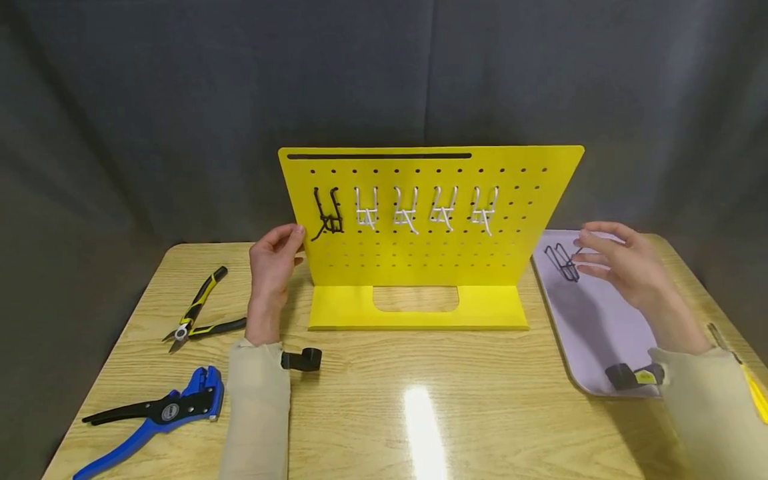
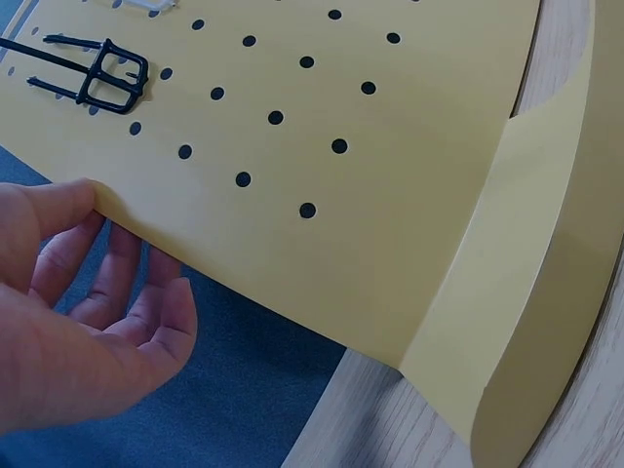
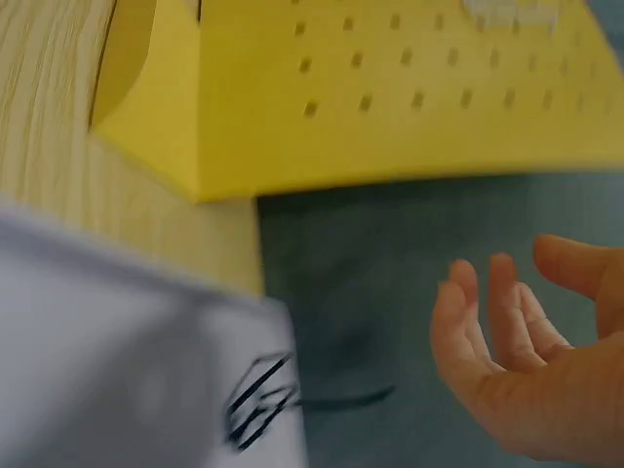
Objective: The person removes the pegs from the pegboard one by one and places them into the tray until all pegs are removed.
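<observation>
A yellow pegboard (image 1: 414, 260) stands upright on its folded base, bearing one black wire hook (image 1: 328, 217) and a row of several white hooks (image 1: 405, 210). My left hand (image 1: 275, 270) pinches the board's left edge, thumb on the front and fingers behind, as the left wrist view (image 2: 107, 302) also shows. Over the purple tray (image 1: 600, 333) at the right hovers my right hand (image 1: 630, 263), its fingers loosely bent with nothing between them. Close to those fingertips, another black wire hook (image 1: 563, 263) lies at the tray's far end; the right wrist view shows this hook (image 3: 261, 402) apart from the hand.
Left of my arm lie black-and-yellow cutting pliers (image 1: 195, 310) and a blue-and-black wire stripper (image 1: 171, 408). Partly behind my right sleeve, a yellow-handled tool (image 1: 755, 393) sits at the table's right edge. A dark curtain (image 1: 384, 73) hangs behind the wooden table (image 1: 354, 407).
</observation>
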`<state>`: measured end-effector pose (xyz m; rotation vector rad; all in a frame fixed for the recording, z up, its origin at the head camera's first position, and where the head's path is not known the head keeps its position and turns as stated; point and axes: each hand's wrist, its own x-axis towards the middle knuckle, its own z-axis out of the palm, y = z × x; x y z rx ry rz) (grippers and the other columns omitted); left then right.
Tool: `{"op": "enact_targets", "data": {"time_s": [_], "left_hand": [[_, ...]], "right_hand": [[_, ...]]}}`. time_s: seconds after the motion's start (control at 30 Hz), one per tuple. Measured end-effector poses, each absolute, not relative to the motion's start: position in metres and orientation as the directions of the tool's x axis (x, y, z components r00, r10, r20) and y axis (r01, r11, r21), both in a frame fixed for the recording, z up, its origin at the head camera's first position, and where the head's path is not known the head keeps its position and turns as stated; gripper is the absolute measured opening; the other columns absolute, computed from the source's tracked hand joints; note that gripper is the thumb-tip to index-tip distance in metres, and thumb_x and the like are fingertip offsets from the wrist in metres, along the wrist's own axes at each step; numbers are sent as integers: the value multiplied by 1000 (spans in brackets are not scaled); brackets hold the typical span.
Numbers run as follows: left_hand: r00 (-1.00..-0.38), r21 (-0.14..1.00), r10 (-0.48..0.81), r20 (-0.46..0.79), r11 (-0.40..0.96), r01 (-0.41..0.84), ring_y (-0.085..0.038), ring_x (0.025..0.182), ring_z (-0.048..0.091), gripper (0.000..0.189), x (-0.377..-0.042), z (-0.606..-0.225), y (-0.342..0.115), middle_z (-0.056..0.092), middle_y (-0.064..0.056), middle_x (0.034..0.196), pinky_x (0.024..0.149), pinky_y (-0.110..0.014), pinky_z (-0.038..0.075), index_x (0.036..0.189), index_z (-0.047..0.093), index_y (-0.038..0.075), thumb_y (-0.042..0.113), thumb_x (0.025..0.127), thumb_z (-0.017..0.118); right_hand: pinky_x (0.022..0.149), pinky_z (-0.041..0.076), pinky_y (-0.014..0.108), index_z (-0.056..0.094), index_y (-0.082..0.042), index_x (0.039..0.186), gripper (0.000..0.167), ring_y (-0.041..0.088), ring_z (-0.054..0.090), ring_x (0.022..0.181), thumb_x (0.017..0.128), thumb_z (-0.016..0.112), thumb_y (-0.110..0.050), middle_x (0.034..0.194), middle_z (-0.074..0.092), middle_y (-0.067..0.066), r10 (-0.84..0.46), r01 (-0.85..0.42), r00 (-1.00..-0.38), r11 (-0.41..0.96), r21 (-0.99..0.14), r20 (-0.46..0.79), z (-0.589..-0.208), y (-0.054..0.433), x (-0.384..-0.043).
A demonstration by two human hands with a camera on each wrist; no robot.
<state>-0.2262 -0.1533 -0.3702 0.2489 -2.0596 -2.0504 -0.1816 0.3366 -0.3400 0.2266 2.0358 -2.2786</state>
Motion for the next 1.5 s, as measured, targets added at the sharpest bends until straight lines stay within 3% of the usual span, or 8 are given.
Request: {"op": "enact_targets", "data": {"time_s": [0.13, 0.23, 0.5, 0.77, 0.97, 1.2, 1.5], "left_hand": [[-962, 999, -269, 37, 10, 36, -12, 84, 60, 31, -227, -371, -153, 64, 9, 89, 73, -31, 48, 113, 66, 2, 26, 93, 64], [-962, 999, -271, 43, 17, 40, -11, 83, 60, 31, -227, -371, -153, 64, 9, 89, 73, -31, 48, 112, 66, 2, 26, 93, 64], [-958, 999, -284, 40, 31, 33, -13, 85, 61, 33, -226, -371, -155, 64, 8, 90, 71, -28, 47, 113, 67, 2, 28, 92, 65], [-952, 1000, -306, 16, 1, 16, -12, 83, 61, 37, -226, -371, -154, 64, 8, 89, 71, -28, 46, 113, 68, 2, 32, 92, 65], [-954, 1000, -301, 16, -5, 18, -11, 82, 61, 35, -226, -371, -153, 64, 8, 88, 70, -27, 46, 112, 68, 2, 31, 91, 65], [-956, 999, -292, 32, 7, 32, -10, 81, 62, 32, -227, -371, -153, 64, 8, 87, 69, -27, 46, 110, 68, 4, 30, 93, 64], [-955, 1000, -297, 19, 16, 15, -10, 81, 62, 31, -227, -371, -153, 63, 9, 87, 69, -27, 46, 111, 67, 5, 30, 94, 63]], "right_hand": [[70, 54, 24, 62, -10, 109, 21, 14, 69, 78, 89, 68, -11, 93, 70, -2, 76, -36, -997, -71, -997, 30, -328, 306, -166], [71, 55, 26, 64, -4, 109, 20, 16, 69, 78, 90, 65, -2, 93, 71, 3, 39, -151, -988, -132, -980, 147, -323, 287, -159], [74, 55, 27, 61, 3, 113, 23, 18, 68, 81, 91, 57, 9, 94, 70, 8, -73, -274, -954, -176, -946, 290, -324, 254, -155], [73, 55, 29, 64, -1, 111, 21, 19, 68, 81, 94, 54, 6, 95, 70, 9, -174, -262, -942, -153, -953, 287, -329, 233, -162], [72, 55, 30, 62, 4, 113, 19, 19, 68, 81, 95, 55, 3, 95, 71, 8, -188, -245, -943, -162, -956, 274, -331, 225, -165], [74, 55, 30, 64, 3, 114, 21, 21, 68, 82, 95, 55, 2, 97, 70, 10, -207, -215, -941, -241, -946, 267, -330, 218, -170], [79, 54, 31, 64, 4, 117, 24, 20, 68, 90, 94, 59, -1, 106, 68, 10, -215, -198, -950, -145, -969, 226, -329, 211, -176]]}}
